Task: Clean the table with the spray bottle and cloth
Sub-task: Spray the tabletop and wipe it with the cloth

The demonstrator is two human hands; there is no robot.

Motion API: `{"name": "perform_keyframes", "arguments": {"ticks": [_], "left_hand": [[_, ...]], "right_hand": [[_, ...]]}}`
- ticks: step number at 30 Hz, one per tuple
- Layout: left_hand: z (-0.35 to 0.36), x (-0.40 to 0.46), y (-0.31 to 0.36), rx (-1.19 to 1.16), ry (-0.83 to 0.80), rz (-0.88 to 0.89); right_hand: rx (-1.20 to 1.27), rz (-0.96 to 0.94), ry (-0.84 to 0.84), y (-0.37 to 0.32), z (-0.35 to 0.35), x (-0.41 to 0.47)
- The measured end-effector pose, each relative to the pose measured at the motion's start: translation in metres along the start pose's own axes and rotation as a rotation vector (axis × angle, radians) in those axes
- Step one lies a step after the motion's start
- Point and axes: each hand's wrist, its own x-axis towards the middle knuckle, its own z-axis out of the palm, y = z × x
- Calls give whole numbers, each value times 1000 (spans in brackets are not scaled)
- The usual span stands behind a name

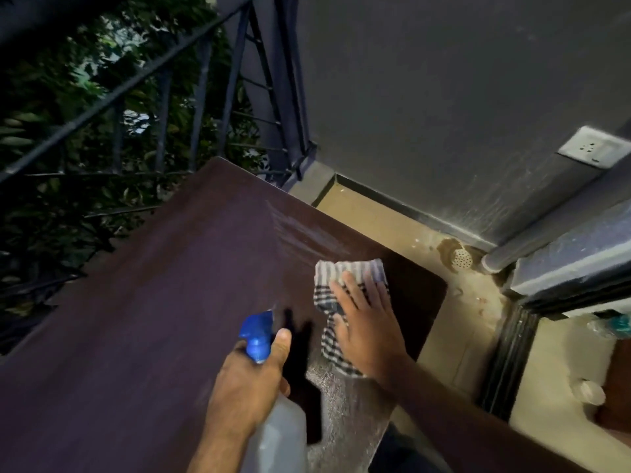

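A dark brown table [143, 302] fills the lower left of the head view. My left hand [249, 384] is wrapped around the neck of a clear spray bottle [276, 435] with a blue trigger head [257, 334] that points away over the tabletop. My right hand [368, 322] lies flat, fingers spread, pressing a grey and dark striped cloth [345, 278] onto the table near its right edge. A pale streaky wet patch [300, 230] shows on the tabletop just beyond the cloth.
A dark metal railing [164, 80] with foliage behind runs along the table's far left side. A grey wall [444, 97] with a switch plate [594, 148] stands to the right. The tiled floor [454, 336] has a round drain [461, 257], and a door threshold [508, 363] lies at right.
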Motion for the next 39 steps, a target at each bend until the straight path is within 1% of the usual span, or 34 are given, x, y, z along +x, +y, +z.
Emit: {"name": "perform_keyframes", "arguments": {"ticks": [4,7,9,11,13,16,18,20,22,23,24,27,29,31,33,34,36,37,39], "left_hand": [[-13,5,-12,-77,70,-46],[-19,7,-19,-129,90,-84],[-21,9,-24,-161,106,-122],[-22,11,-28,-183,125,-146],[-23,12,-33,-192,133,-158],[-25,13,-37,-216,145,-183],[-29,11,-38,-226,198,-195],[-34,7,-38,-240,228,-204],[-37,5,-37,-248,220,-209],[-38,5,-38,-248,210,-209],[-39,5,-38,-248,194,-212],[-38,4,-37,-226,164,-195],[-35,4,-31,-221,167,-200],[-34,7,-25,-225,169,-204],[-33,14,-15,-224,154,-185],[-32,18,-9,-217,153,-171],[-34,29,3,-210,159,-150],[-35,36,9,-215,164,-143],[-37,50,23,-211,167,-123]], "right_hand": [[-40,-66,21,-15,-9,82],[-68,-104,29,-36,-13,130],[-98,-127,-2,-48,-11,140],[-104,-193,-52,-57,-4,127],[-88,-334,-85,-67,7,89],[-37,-631,-137,-78,33,13],[-41,-796,-170,-79,44,-20],[-8,-912,-175,-76,41,-19],[48,-995,-152,-70,35,9],[39,-994,-140,-67,32,28],[24,-947,-129,-65,29,51],[-33,-688,-51,-67,13,121],[-57,-556,-31,-72,1,158],[-75,-493,-28,-77,-1,173],[-64,-442,-31,-77,3,165],[-45,-444,-20,-77,5,153],[1,-516,-36,-74,10,129],[-41,-572,-64,-68,14,114],[-73,-663,-5,-50,18,71]]}}
